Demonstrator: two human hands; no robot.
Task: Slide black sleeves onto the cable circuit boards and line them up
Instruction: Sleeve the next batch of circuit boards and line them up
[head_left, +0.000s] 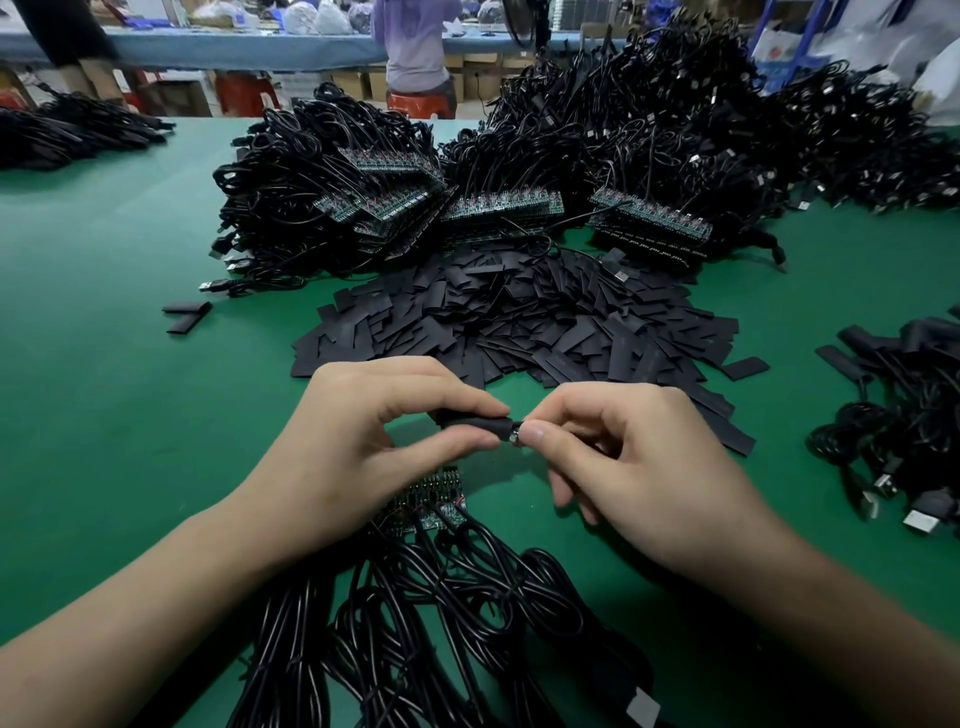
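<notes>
Left hand (363, 447) pinches sleeve (475, 422) — right hand (639, 467) pinches metal tip (514, 433).

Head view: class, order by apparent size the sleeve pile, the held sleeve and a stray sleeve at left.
1. sleeve pile
2–3. held sleeve and stray sleeve: look alike; the held one is nearer and partly hidden by fingers.

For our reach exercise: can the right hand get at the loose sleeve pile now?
Probably yes: the sleeve pile lies beyond the right hand, nothing between, though it pinches a metal part.
</notes>
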